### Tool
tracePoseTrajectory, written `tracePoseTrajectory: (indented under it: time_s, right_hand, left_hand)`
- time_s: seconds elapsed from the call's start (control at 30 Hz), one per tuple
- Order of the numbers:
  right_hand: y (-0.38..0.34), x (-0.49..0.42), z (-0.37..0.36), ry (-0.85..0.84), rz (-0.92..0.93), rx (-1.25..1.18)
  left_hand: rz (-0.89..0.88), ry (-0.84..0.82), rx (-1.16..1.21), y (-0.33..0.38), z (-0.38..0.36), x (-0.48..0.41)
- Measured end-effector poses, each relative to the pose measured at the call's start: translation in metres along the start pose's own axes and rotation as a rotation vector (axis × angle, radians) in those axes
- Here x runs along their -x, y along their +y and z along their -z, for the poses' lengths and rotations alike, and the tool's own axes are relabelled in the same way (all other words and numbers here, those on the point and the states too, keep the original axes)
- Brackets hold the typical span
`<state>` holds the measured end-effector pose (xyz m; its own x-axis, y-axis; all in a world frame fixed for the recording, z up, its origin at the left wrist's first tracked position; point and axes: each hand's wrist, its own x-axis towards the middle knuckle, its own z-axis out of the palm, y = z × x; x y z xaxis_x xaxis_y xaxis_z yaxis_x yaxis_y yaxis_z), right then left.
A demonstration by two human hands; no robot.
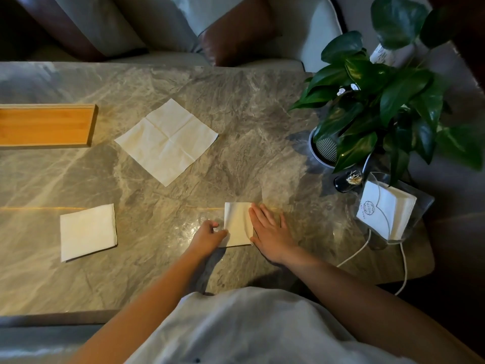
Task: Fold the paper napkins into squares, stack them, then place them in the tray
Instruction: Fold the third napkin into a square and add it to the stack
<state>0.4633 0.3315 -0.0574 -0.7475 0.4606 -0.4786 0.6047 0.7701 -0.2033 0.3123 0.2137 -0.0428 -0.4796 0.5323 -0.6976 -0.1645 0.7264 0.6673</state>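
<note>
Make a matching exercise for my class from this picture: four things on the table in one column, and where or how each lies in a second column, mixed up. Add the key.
Things
1. wooden tray
2. open napkin
3. folded napkin
4. half-done napkin

Places and states
A. pressed flat by the right hand, its edge pinched by the left hand
B. spread out, crossed by creases, mid-table
C. at the left edge, cut off by the picture
D. lying alone, front left, touched by nothing

Pairs: 1-C, 2-B, 3-D, 4-A
</note>
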Motion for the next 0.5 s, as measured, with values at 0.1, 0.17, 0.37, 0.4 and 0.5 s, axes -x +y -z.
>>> tracePoseTrajectory:
  time_s: [0.1,0.17,0.37,0.4,0.5]
  right_hand:
    - [-0.0007,0.0003,0.0005,-0.001,-0.002,0.004]
    - [-0.0009,0.0010,0.0016,-0.004,0.001,-0.003]
    - [-0.0013,0.0059,0.0009,0.015,0.003,0.002]
    - [-0.0019,0.0068,0.0003,0.021,0.003,0.001]
    - [-0.0041,0.0082,-0.0023,0.035,-0.011,-0.032]
  left_hand:
    - [-0.047,-0.047,-0.126,0.0022,0.0045,0.0012]
    - [-0.061,-0.044,-0.131,0.0020,0.0054,0.0009]
    - [-0.067,-0.034,-0.109,0.0001,0.0059,-0.0026]
    - [-0.080,-0.037,-0.103,0.0001,0.0063,-0.0028]
    - [-0.111,-0.048,-0.043,-0.0003,0.0081,0.0001]
